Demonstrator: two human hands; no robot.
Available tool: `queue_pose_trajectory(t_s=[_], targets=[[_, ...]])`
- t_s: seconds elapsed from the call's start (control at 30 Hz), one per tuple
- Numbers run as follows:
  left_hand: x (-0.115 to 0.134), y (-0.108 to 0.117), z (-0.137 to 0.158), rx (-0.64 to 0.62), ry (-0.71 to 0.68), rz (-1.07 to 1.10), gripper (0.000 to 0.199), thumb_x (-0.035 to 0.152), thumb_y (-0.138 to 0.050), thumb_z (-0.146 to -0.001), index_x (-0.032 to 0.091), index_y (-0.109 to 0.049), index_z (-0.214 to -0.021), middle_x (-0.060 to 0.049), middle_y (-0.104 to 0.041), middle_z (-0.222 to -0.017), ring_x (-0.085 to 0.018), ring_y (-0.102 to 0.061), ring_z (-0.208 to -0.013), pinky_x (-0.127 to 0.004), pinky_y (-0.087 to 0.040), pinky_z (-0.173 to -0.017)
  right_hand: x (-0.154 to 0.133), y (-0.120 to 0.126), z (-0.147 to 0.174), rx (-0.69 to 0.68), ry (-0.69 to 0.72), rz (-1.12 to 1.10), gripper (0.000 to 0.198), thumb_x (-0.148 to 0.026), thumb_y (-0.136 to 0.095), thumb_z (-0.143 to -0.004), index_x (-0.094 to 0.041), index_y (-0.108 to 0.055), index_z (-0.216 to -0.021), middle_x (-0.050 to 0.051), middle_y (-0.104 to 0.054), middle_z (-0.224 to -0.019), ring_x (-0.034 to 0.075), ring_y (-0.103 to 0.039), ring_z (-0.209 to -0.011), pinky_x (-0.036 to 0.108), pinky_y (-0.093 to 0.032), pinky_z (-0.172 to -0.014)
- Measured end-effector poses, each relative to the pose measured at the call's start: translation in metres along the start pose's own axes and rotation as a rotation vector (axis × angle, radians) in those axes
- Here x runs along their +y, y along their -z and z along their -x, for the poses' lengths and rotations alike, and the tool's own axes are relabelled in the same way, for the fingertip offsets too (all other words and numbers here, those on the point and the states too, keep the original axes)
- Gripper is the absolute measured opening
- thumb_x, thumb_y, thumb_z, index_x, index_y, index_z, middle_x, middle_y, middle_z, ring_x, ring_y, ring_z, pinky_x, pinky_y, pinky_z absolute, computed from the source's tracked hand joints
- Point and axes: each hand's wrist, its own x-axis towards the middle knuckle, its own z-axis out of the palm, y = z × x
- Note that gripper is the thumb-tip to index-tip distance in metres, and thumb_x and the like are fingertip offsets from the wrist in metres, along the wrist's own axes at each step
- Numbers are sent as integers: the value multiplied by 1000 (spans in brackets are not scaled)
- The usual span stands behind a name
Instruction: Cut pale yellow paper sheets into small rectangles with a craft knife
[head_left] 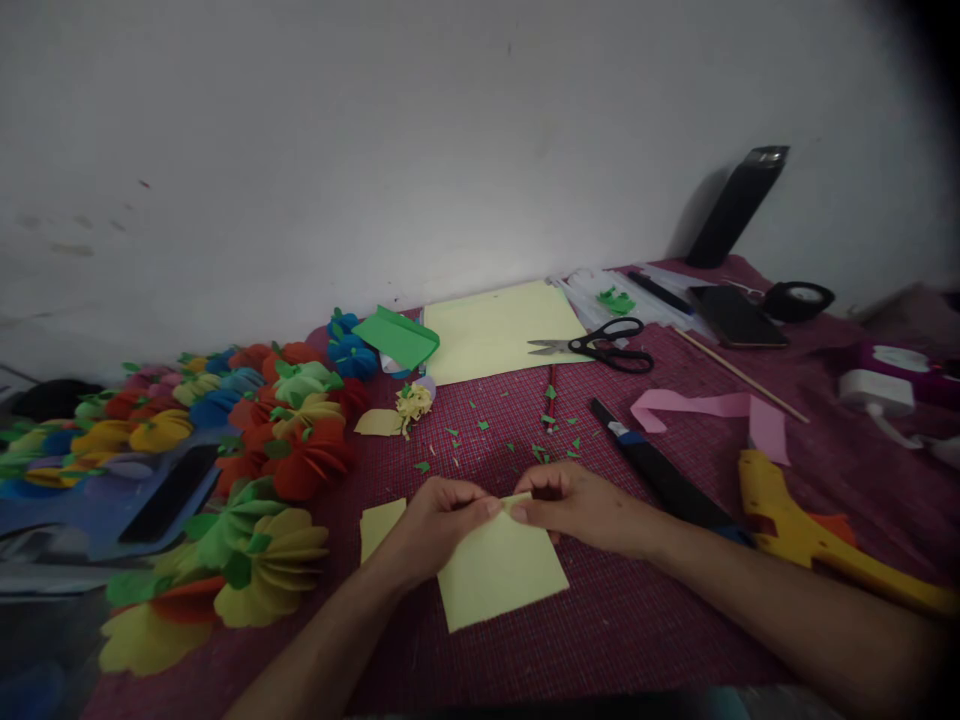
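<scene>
Between my two hands is a pale yellow sheet of paper (499, 570), its far edge pinched by both. My left hand (450, 515) closes thumb and fingers on that edge from the left. From the right, my right hand (574, 505) pinches the same edge, thumb close to the other thumb. Under my left wrist, a second pale yellow piece of paper (381, 530) lies partly covered. Small green paper scraps (525, 450) are scattered just beyond the hands, around a dark red pencil (552, 395).
Colourful paper pumpkins (307, 455) crowd the left side. Black-handled scissors (600, 345) rest on a large yellow sheet (487, 325) by the wall. To the right are a cutter knife (660, 470), a pink strip (690, 405), a yellow glue gun (795, 540), a wooden stick (742, 375) and black tape (796, 300).
</scene>
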Motion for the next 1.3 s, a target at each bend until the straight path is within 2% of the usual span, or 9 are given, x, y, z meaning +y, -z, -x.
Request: queue_pose_trajectory(t_s=[0.2,0.37,0.5,0.8,0.9,1.03,1.1,1.3], targets=[[-1,-5,-1,-18,-42,-71,35,43,-53,-72,12,-57,-57,4,-41,-46,-5,-31,-40,-18,-20,-39,-1,-1,-2,63,-2,-12,20,-33,-55,-71,-14,-56,-66,-4,-47,-52,6,-42,-46,18,-32,-43],[-2,-2,-2,-20,3,-39,35,44,-54,-71,12,-57,-58,4,-43,-46,-5,-31,-39,-18,-21,-39,-3,4,-2,74,-38,-34,20,-33,-55,-70,-14,-55,-63,-3,-50,-52,7,-45,-46,19,-35,-45],[-2,5,-3,46,5,-46,34,43,-56,-70,11,-58,-59,3,-46,-46,-5,-33,-39,-18,-22,-39,-5,14,-2,90,-26,-49,20,-33,-56,-69,-14,-56,-63,-2,-52,-52,7,-46,-47,20,-35,-46],[2,22,-1,153,-127,56,33,42,-58,-69,11,-60,-58,1,-50,-49,-7,-40,-43,-18,-33,-43,-12,31,0,187,47,-57,17,-28,-56,-69,-15,-54,-59,-3,-50,-50,6,-44,-46,20,-34,-46],[0,16,-3,164,-117,152,29,40,-60,-68,11,-61,-65,0,-54,-54,-8,-45,-47,-19,-36,-46,-10,32,-2,251,43,-39,18,-31,-55,-70,-15,-55,-61,-3,-50,-51,6,-44,-46,20,-34,-46],[-5,7,-5,84,-61,212,28,35,-64,-66,10,-63,-79,-2,-58,-62,-8,-46,-48,-19,-38,-43,-9,33,-3,324,51,-77,21,-35,-56,-70,-15,-55,-64,-3,-51,-53,6,-43,-45,20,-35,-46],[-6,6,-6,104,-68,211,28,35,-64,-66,9,-64,-74,-2,-58,-59,-8,-44,-46,-19,-36,-41,-10,32,-2,304,34,-93,24,-38,-56,-71,-15,-55,-66,-2,-52,-54,6,-45,-46,19,-36,-46],[-6,13,-6,189,-107,195,30,39,-64,-65,9,-62,-64,-1,-55,-53,-8,-43,-45,-19,-34,-41,-13,26,3,81,-74,-24,31,-42,-55,-71,-12,-59,-66,1,-58,-55,8,-51,-48,19,-37,-45]])
